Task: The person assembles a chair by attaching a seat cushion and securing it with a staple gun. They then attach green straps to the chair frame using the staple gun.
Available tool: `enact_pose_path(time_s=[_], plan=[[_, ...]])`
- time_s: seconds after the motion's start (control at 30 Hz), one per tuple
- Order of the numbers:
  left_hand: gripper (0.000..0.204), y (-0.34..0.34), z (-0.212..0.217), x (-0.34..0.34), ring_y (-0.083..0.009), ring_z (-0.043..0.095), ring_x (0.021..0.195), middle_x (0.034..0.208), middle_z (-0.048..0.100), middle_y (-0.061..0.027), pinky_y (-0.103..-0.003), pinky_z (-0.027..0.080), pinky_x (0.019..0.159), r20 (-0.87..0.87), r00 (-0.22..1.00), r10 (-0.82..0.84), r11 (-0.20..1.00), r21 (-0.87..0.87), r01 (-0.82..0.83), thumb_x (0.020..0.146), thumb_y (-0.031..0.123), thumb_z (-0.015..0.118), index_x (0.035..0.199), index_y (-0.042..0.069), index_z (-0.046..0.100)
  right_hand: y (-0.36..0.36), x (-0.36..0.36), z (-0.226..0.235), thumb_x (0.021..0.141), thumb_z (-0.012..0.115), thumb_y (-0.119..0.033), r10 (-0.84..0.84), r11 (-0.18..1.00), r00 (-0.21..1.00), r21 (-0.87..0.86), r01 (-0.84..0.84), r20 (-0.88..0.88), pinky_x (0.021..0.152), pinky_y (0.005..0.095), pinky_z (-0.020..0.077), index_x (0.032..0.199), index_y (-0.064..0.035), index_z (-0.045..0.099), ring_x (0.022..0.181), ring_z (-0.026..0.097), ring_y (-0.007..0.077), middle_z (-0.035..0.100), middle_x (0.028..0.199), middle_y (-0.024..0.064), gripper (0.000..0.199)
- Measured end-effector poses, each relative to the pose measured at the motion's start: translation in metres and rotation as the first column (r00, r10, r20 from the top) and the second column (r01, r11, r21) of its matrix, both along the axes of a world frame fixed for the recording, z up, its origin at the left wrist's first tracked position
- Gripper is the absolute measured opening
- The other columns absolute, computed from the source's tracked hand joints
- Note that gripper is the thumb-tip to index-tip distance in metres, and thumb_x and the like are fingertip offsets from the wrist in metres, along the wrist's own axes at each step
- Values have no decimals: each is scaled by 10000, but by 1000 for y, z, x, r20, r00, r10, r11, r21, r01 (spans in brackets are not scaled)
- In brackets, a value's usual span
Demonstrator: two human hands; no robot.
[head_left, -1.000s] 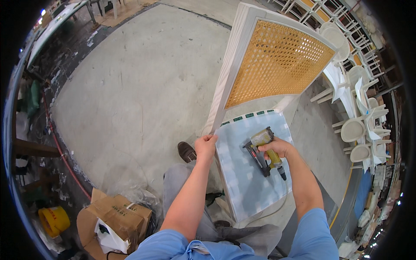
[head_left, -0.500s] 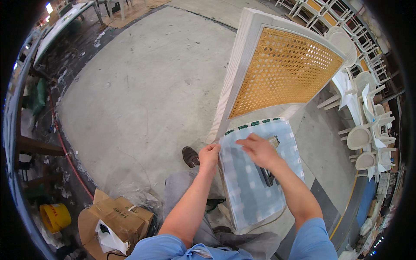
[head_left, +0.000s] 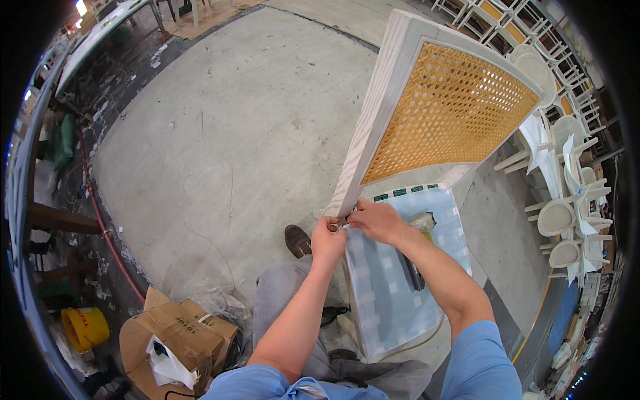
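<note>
In front of me stands a chair with a pale whitewashed frame (head_left: 373, 107) and a woven cane back panel (head_left: 453, 107). Its seat (head_left: 383, 313) is wrapped in clear plastic over a light blue surface with whitish patches. At the seat's rear left corner, beside the foot of the back post, my left hand (head_left: 328, 241) is closed in a pinch. My right hand (head_left: 375, 221) meets it there, fingertips pressed together; what they pinch is too small to make out. A dark elongated tool (head_left: 415, 272) lies on the seat, partly under my right forearm, near a yellowish object (head_left: 425, 225).
An opened cardboard box (head_left: 193, 333) sits at lower left, with crumpled clear plastic behind it and a yellow bucket (head_left: 87, 329) farther left. A red hose (head_left: 110, 243) runs along the floor's left side. White chairs (head_left: 557, 217) are stacked at right.
My right hand has moved left and slightly up from over the seat to the corner, joining my left hand. Its outstretched fingers have closed. The view has shifted slightly.
</note>
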State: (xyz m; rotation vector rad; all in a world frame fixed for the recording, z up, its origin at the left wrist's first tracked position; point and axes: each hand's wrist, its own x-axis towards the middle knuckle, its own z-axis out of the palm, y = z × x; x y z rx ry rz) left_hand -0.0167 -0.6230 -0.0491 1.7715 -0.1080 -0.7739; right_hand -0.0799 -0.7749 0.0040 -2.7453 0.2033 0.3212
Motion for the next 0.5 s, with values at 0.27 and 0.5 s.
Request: enact_pose_path(time_s=[0.27, 0.5], plan=[[169, -6, 5, -6, -235, 665, 888, 981, 676, -127, -372, 518, 807, 253, 956, -151, 974, 206, 99, 821, 172, 755, 916, 34, 725, -8, -4, -11, 910, 658, -296, -57, 998, 997, 16, 56, 47, 774, 445, 535, 981, -148, 697, 958, 656, 316, 637, 1106, 76, 170], [167, -8, -16, -11, -245, 662, 755, 878, 678, -143, -373, 525, 709, 324, 946, -7, 989, 139, -40, 821, 147, 738, 864, -5, 683, 16, -10, -26, 888, 695, -236, -327, 945, 928, 28, 327, 177, 750, 426, 540, 1022, -150, 717, 877, 659, 315, 624, 972, 80, 161]])
